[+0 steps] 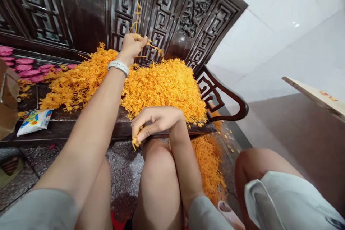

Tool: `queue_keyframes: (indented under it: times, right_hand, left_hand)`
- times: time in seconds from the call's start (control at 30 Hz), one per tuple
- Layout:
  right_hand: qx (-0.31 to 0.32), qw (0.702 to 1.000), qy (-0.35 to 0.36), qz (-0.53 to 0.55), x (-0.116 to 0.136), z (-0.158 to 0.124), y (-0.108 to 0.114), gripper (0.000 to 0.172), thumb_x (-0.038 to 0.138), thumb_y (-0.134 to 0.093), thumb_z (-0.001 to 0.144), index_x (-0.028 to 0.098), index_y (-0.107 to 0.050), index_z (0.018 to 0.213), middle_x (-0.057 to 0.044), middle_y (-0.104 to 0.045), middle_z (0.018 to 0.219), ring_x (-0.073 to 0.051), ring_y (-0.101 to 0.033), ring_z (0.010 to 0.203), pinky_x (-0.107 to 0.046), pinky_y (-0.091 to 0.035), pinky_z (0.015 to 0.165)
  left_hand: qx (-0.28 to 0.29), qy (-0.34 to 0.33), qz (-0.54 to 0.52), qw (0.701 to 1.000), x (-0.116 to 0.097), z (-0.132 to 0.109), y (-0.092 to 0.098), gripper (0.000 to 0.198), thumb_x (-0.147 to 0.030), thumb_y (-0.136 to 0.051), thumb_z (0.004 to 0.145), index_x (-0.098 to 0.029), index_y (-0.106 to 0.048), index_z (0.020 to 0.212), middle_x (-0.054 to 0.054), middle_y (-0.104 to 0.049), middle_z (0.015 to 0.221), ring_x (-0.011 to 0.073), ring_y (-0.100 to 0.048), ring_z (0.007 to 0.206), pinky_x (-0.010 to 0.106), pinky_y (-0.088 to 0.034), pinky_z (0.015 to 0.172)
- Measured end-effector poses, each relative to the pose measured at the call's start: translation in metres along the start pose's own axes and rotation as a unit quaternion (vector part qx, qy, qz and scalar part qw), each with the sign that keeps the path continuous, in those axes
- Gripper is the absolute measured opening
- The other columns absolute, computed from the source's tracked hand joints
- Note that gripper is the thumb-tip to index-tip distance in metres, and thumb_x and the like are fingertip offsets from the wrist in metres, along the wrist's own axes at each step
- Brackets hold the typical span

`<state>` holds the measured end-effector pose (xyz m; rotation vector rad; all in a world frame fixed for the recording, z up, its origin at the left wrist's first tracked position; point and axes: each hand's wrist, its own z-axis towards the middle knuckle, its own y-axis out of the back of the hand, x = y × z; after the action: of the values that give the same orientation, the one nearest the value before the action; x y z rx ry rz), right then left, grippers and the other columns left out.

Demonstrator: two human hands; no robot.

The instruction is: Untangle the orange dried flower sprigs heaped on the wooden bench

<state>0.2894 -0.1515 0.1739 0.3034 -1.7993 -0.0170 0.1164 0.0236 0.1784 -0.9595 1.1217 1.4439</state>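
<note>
My left hand is raised over the bench, its fingers pinched on a thin, branching orange plastic stem. Parts of that stem stick out above the hand and to its right. Lower down, in front of the bench edge, my right hand is bent at the wrist with its fingers closed on small orange plastic flower pieces. Right behind it lies a big heap of orange plastic flowers. A second heap of orange stemmed pieces spreads to the left, partly behind my left forearm.
Pink flower heads, a cardboard box and a small white-and-blue packet are on the left of the dark carved bench. More orange pieces lie on the floor. Another bare knee and a wooden board are at right.
</note>
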Motion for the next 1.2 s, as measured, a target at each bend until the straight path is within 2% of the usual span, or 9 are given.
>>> queue_keyframes:
  times: [0.1, 0.13, 0.23, 0.33, 0.57, 0.73, 0.87, 0.97, 1.2]
  right_hand:
    - [-0.167, 0.972, 0.157, 0.057, -0.017, -0.007, 0.004, 0.045, 0.065, -0.080, 0.081, 0.020, -0.080, 0.080, -0.005, -0.071, 0.066, -0.014, -0.066, 0.060, -0.026, -0.052, 0.059]
    - [-0.278, 0.923, 0.241, 0.108, -0.027, -0.010, 0.008, 0.045, 0.067, -0.081, 0.078, 0.022, -0.076, 0.076, 0.001, -0.061, 0.054, -0.011, -0.055, 0.050, -0.024, -0.047, 0.052]
    - [-0.555, 0.691, 0.368, 0.281, -0.055, -0.016, 0.022, 0.041, 0.065, -0.061, 0.095, 0.025, -0.072, 0.092, 0.004, -0.055, 0.058, -0.011, -0.042, 0.052, -0.022, -0.039, 0.048]
    - [-0.613, 0.595, 0.326, 0.405, -0.065, -0.016, 0.032, 0.044, 0.049, -0.036, 0.108, 0.020, -0.069, 0.107, 0.000, -0.062, 0.072, -0.012, -0.044, 0.059, -0.023, -0.039, 0.053]
    - [-0.734, 0.539, 0.259, 0.320, -0.067, -0.010, 0.033, 0.039, 0.061, -0.060, 0.097, 0.023, -0.063, 0.109, 0.001, -0.060, 0.084, -0.011, -0.053, 0.066, -0.025, -0.041, 0.059]
    - [-0.727, 0.608, 0.204, 0.245, -0.073, -0.002, 0.035, 0.052, 0.059, -0.077, 0.085, 0.029, -0.058, 0.123, -0.001, -0.065, 0.106, -0.013, -0.057, 0.077, -0.027, -0.045, 0.066]
    - [-0.705, 0.639, 0.204, 0.230, -0.075, 0.002, 0.035, 0.047, 0.049, -0.082, 0.082, 0.028, -0.064, 0.120, -0.003, -0.065, 0.105, -0.012, -0.053, 0.074, -0.028, -0.046, 0.065]
    - [-0.727, 0.618, 0.216, 0.208, -0.077, -0.001, 0.037, 0.033, 0.043, -0.081, 0.082, 0.027, -0.069, 0.109, -0.002, -0.064, 0.103, -0.013, -0.053, 0.078, -0.027, -0.047, 0.066]
    - [-0.787, 0.546, 0.236, 0.166, -0.084, -0.015, 0.039, 0.019, 0.036, -0.079, 0.083, 0.026, -0.070, 0.097, -0.002, -0.065, 0.117, -0.013, -0.054, 0.088, -0.024, -0.045, 0.065]
  left_hand:
    - [-0.079, 0.018, -0.079, 0.994, 0.000, -0.005, -0.001, 0.036, -0.032, -0.059, 0.105, -0.022, -0.048, 0.073, -0.004, -0.033, 0.056, 0.0094, -0.028, 0.057, 0.028, -0.019, 0.053]
    - [-0.071, 0.026, -0.103, 0.992, -0.002, -0.007, -0.003, 0.036, -0.029, -0.061, 0.104, -0.021, -0.048, 0.072, -0.004, -0.035, 0.057, 0.0084, -0.026, 0.053, 0.029, -0.017, 0.051]
    - [-0.032, 0.024, -0.185, 0.982, -0.011, -0.011, -0.008, 0.036, -0.028, -0.065, 0.101, -0.020, -0.048, 0.070, -0.006, -0.038, 0.056, 0.0052, -0.022, 0.045, 0.026, -0.014, 0.045]
    - [0.001, 0.025, -0.268, 0.963, -0.019, -0.011, -0.010, 0.035, -0.032, -0.069, 0.099, -0.020, -0.050, 0.073, -0.007, -0.039, 0.054, 0.0036, -0.019, 0.039, 0.023, -0.017, 0.041]
    - [0.055, 0.068, -0.327, 0.941, -0.035, -0.011, -0.032, 0.030, -0.042, -0.070, 0.100, -0.020, -0.057, 0.082, -0.010, -0.039, 0.050, 0.0037, -0.019, 0.036, 0.020, -0.022, 0.038]
    - [0.067, 0.061, -0.360, 0.929, -0.034, -0.012, -0.056, 0.029, -0.034, -0.067, 0.102, -0.019, -0.057, 0.079, -0.009, -0.037, 0.053, 0.0039, -0.021, 0.039, 0.020, -0.025, 0.042]
    - [0.085, 0.056, -0.352, 0.930, -0.026, -0.015, -0.065, 0.020, -0.021, -0.064, 0.100, -0.017, -0.060, 0.081, -0.003, -0.052, 0.062, 0.0046, -0.041, 0.048, 0.018, -0.033, 0.049]
    - [0.125, 0.045, -0.297, 0.946, -0.020, -0.018, -0.059, 0.009, -0.020, -0.074, 0.091, -0.017, -0.065, 0.093, 0.004, -0.069, 0.080, 0.0097, -0.060, 0.068, 0.021, -0.043, 0.061]
    - [0.261, 0.116, -0.080, 0.955, -0.007, -0.024, -0.028, 0.052, -0.013, -0.092, 0.066, -0.019, -0.072, 0.114, 0.010, -0.073, 0.095, 0.0257, -0.073, 0.088, 0.038, -0.054, 0.075]
